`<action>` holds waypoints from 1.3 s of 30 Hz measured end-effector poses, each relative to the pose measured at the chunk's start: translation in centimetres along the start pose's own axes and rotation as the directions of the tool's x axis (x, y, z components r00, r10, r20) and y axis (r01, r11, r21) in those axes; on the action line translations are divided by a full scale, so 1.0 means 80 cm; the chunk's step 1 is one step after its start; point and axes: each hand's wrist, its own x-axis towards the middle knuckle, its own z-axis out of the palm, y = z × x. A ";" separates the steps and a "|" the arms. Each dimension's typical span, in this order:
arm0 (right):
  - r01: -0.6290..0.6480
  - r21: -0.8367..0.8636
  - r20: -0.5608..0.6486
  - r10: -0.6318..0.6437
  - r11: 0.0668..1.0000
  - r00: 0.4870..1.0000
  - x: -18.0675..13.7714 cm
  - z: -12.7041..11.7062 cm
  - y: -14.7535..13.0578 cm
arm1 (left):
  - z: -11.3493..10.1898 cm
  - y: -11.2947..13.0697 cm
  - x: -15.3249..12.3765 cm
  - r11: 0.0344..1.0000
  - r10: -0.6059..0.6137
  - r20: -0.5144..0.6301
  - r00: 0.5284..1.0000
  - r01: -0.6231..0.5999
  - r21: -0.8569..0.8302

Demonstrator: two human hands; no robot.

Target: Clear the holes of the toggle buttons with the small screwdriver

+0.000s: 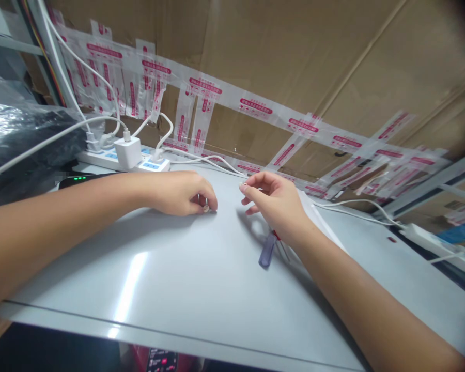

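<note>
My left hand (182, 192) rests knuckles-up on the pale grey table (170, 279), its fingertips closed on a small pale object (206, 208) that touches the surface. My right hand (273, 199) hovers just to the right, thumb and forefinger pinched on something tiny at the fingertips; what it is cannot be made out. Under my right wrist lies a screwdriver with a translucent bluish handle (266, 254) and a red band.
A white power strip (139, 163) with a charger block and white cables sits at the back left. A black plastic-wrapped bundle (19, 139) lies far left. Cardboard with printed tape forms the back wall. Another power strip (430, 237) and white sheets (325, 227) lie right.
</note>
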 end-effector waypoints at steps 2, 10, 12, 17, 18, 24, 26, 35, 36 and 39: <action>0.000 0.001 0.002 0.000 1.000 1.000 0.000 0.000 0.000 | 0.000 -0.003 0.000 1.000 -0.016 -0.007 1.000 0.016 -0.001; -0.039 0.093 0.033 0.036 0.995 0.999 0.001 0.001 -0.001 | 0.003 -0.016 0.005 0.997 -0.061 -0.057 0.996 0.059 -0.040; -0.069 0.128 0.045 0.064 0.989 0.997 0.001 0.002 -0.002 | 0.002 -0.016 0.005 0.996 -0.080 -0.076 0.994 0.076 -0.048; -0.126 0.174 0.111 0.108 0.977 0.988 -0.001 0.001 -0.005 | 0.000 -0.018 0.005 0.986 -0.145 -0.123 0.982 0.132 -0.103; -0.134 0.177 0.131 0.111 0.975 0.985 -0.001 0.001 -0.005 | 0.000 -0.018 0.005 0.979 -0.154 -0.122 0.980 0.135 -0.152; -0.156 0.200 0.263 0.101 0.967 0.960 -0.008 0.004 -0.007 | 0.005 -0.014 0.007 0.828 -0.204 -0.120 0.972 0.106 -0.551; -0.160 0.196 0.292 0.098 0.967 0.951 -0.009 0.006 -0.009 | 0.006 -0.013 0.008 0.775 -0.191 -0.110 0.975 0.081 -0.626; -0.181 0.086 0.321 0.145 0.980 0.936 -0.011 0.006 -0.011 | 0.005 -0.007 0.008 0.722 -0.182 -0.100 0.978 0.064 -0.689; -0.185 0.073 0.325 0.152 0.980 0.934 -0.012 0.006 -0.011 | 0.004 -0.006 0.008 0.736 -0.174 -0.104 0.979 0.059 -0.675; -0.198 0.053 0.334 0.170 0.979 0.927 -0.014 0.009 -0.012 | 0.004 -0.004 0.007 0.776 -0.140 -0.116 0.983 0.036 -0.629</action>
